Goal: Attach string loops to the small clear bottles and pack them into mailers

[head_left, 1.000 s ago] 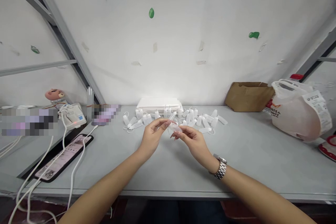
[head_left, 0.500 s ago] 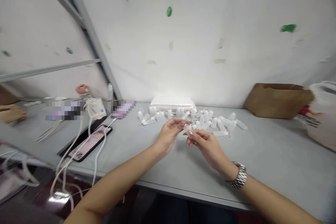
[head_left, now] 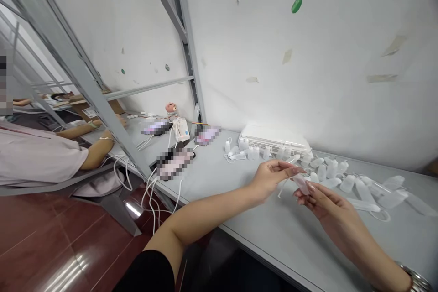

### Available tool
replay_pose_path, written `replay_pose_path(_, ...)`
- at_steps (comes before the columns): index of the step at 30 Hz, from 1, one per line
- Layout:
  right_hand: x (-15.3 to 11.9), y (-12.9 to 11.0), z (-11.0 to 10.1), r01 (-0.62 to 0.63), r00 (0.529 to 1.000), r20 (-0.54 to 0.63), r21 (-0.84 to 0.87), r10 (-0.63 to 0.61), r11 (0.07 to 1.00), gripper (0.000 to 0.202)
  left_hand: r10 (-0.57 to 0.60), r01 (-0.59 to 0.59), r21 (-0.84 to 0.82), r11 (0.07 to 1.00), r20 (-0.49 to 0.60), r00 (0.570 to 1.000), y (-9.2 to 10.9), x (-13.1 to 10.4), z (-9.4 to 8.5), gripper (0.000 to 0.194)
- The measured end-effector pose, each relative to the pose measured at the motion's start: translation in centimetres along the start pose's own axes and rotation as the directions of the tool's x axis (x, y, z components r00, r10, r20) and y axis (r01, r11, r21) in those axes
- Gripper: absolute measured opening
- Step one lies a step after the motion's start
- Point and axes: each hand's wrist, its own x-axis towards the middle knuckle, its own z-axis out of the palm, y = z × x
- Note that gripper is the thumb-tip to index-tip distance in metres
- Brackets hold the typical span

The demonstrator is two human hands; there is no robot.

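Between my two hands is a small translucent white plastic tube (head_left: pixel 301 184), tilted above the grey table. My left hand (head_left: pixel 273 177) pinches its upper end between thumb and fingers. The fingertips of my right hand (head_left: pixel 326 203) are closed on its lower end. A thin white cord hangs below my left fingers; I cannot tell whether it belongs to the tube. Several similar translucent tubes (head_left: pixel 321 172) with loops lie loose beyond and to the right of my hands. More small ones stand or lie farther left, by a white stack (head_left: pixel 273 136).
Phones (head_left: pixel 174 164) with white cables and a white power box (head_left: pixel 181 128) are on the table to the left. A grey metal frame post (head_left: pixel 112 118) stands between me and another person in a light shirt (head_left: pixel 37 150). The table's front edge runs below my forearms.
The view has swung left, bringing the other person and the red floor into sight. Both hands still hold the tube; the paper bag on the right has mostly left the view.
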Motion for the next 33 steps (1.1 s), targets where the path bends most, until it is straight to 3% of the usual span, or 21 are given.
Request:
replay_pose_path(4, 0.17, 0.17, -0.18, 0.014, 1.000, -0.005, -0.051, -0.014, 0.999, 0.034, 0.015, -0.015, -0.001, 1.000, -0.013, 1.000, -0.06, 0.13, -0.10, 0.025)
replay_pose_path(12, -0.49, 0.04, -0.08, 0.052, 0.998, -0.026, -0.347, -0.065, 0.936, 0.030, -0.010, 0.009, 0.030, 1.000, 0.024, 1.000, -0.55, -0.07, -0.04, 0.027)
replay_pose_path(18, -0.74, -0.46, 0.56, 0.026, 0.991, 0.136, -0.125, -0.009, 0.992, 0.029, -0.024, 0.019, 0.034, 0.999, 0.142, 0.990, -0.74, -0.03, -0.10, 0.027)
replay_pose_path(25, -0.59, -0.72, 0.14, -0.072, 0.938, 0.344, 0.046, 0.052, 0.996, 0.031, -0.073, 0.067, 0.030, 0.997, 0.285, 0.956, -0.34, 0.01, -0.02, 0.030)
replay_pose_path(29, -0.48, -0.48, 0.26, -0.026, 0.946, 0.323, -0.001, 0.025, 1.000, 0.030, -0.076, 0.070, 0.038, 0.997, 0.189, 0.979, -0.05, 0.10, -0.03, 0.024)
replay_pose_path(33, -0.47, -0.12, 0.74, 0.031, 0.986, 0.168, -0.136, -0.008, 0.990, 0.036, -0.047, 0.043, 0.094, 0.995, 0.044, 0.998, -0.07, 0.24, -0.22, 0.020)
